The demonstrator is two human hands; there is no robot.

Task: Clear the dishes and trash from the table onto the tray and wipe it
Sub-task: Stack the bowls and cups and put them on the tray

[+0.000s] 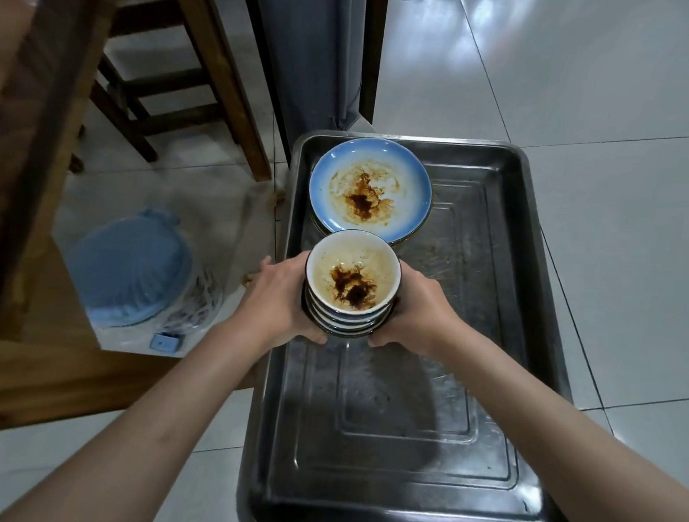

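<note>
A stack of several small bowls (351,285), white inside with dark sauce stains in the top one, is over the left middle of a steel tray (490,348). My left hand (281,297) grips the stack's left side and my right hand (420,304) grips its right side, fingers curled under the bottom bowl. Whether the stack touches the tray floor is hidden by my hands. Just beyond it, a blue-rimmed plate (370,190) with brown sauce residue lies at the tray's far left, on top of at least one other plate.
The wooden table edge (32,164) runs along the left. A bin lined with a blue bag (134,273) stands on the tiled floor left of the tray. Wooden chair legs (209,74) and a grey post (318,52) are beyond. The tray's near half holds nothing.
</note>
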